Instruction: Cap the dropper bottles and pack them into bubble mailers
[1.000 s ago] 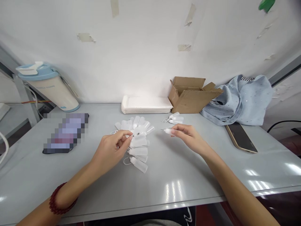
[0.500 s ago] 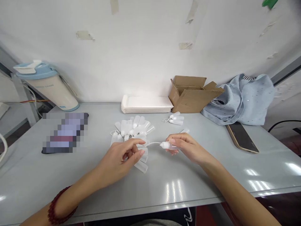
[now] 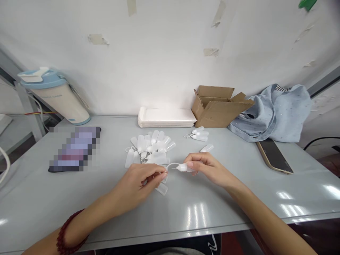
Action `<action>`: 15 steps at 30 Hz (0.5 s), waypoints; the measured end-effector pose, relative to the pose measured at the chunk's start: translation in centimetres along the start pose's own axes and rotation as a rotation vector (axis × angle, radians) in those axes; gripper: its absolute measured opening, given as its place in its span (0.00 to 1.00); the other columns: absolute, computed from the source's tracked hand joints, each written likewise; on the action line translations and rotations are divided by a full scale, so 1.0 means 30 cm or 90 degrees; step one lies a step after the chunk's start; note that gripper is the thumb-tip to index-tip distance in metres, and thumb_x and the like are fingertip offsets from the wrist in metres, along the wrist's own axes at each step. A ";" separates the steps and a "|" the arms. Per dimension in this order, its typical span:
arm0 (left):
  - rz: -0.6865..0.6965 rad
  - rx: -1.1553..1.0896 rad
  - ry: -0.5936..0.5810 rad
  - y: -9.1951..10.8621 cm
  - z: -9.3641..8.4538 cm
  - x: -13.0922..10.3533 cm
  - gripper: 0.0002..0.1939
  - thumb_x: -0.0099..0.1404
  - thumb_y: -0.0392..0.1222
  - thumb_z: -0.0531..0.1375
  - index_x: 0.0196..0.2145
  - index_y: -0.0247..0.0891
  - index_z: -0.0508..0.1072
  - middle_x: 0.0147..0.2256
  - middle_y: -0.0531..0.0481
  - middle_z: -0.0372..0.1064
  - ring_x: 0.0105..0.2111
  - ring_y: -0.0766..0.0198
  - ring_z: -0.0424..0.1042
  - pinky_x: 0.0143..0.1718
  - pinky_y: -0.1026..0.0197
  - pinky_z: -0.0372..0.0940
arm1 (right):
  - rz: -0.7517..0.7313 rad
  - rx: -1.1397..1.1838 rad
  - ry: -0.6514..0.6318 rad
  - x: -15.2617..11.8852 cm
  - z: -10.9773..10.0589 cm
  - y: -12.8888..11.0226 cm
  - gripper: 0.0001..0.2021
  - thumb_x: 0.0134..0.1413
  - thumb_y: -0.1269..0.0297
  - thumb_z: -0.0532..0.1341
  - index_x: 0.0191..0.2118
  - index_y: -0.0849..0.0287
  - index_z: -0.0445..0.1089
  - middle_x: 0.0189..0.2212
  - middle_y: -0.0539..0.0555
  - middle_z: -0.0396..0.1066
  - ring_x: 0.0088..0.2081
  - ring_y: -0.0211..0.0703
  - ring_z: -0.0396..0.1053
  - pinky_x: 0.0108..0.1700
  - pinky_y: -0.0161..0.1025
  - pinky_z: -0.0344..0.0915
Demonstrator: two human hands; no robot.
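Note:
My right hand point(image 3: 209, 169) grips a small translucent dropper bottle point(image 3: 182, 167) lying sideways, its thin tip pointing left. From its neck a white cap strap point(image 3: 172, 164) curves over to my left hand point(image 3: 143, 180), whose thumb and forefinger are pinched on the strap's end; the cap there is mostly hidden by the fingertips. Just beyond my left hand lies a pile of similar bottles point(image 3: 148, 145), and one more bottle point(image 3: 162, 188) shows partly beneath its fingers. A single bottle point(image 3: 207, 148) rests behind my right hand.
Farther back are a few bottles point(image 3: 200, 134), a white stack of trays or sleeves point(image 3: 167, 122) and an open cardboard box point(image 3: 220, 113). A tumbler point(image 3: 58, 99) and blurred phone point(image 3: 77, 147) stand left; a blue bag point(image 3: 284, 113) and another phone point(image 3: 273, 156) are right.
My left thumb and forefinger have closed onto the strap's end. The bottle in my right hand has shifted slightly left and down, and its thin tip now shows below the strap.

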State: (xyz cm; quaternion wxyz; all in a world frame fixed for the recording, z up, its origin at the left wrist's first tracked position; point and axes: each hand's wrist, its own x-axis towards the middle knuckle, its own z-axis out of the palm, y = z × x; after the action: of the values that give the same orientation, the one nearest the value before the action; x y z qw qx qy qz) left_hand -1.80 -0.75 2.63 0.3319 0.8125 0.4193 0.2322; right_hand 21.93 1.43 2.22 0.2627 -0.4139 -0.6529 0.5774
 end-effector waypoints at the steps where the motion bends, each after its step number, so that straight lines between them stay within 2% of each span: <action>1: 0.014 0.012 0.000 -0.001 0.003 -0.001 0.12 0.68 0.41 0.50 0.33 0.38 0.72 0.22 0.56 0.64 0.21 0.69 0.59 0.24 0.67 0.55 | -0.001 -0.001 -0.005 0.000 0.002 0.000 0.14 0.57 0.55 0.56 0.27 0.60 0.68 0.23 0.47 0.60 0.27 0.35 0.57 0.32 0.34 0.54; 6: 0.061 0.052 -0.003 -0.008 0.016 -0.004 0.11 0.68 0.40 0.51 0.32 0.38 0.71 0.22 0.56 0.62 0.21 0.70 0.59 0.24 0.68 0.54 | 0.010 -0.005 -0.040 -0.002 0.014 -0.002 0.14 0.57 0.54 0.57 0.29 0.60 0.69 0.24 0.48 0.60 0.27 0.35 0.56 0.31 0.33 0.55; 15: 0.055 0.044 -0.006 -0.002 0.012 -0.003 0.11 0.68 0.40 0.50 0.33 0.38 0.71 0.22 0.56 0.64 0.21 0.69 0.61 0.25 0.67 0.55 | -0.003 -0.020 -0.042 -0.003 0.021 -0.006 0.13 0.57 0.56 0.57 0.28 0.59 0.70 0.23 0.47 0.60 0.27 0.34 0.57 0.30 0.33 0.55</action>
State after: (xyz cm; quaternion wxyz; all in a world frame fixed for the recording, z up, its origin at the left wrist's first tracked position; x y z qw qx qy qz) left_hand -1.65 -0.92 2.34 0.2951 0.8419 0.3900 0.2281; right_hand 21.41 1.03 2.30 0.2361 -0.3970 -0.6711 0.5799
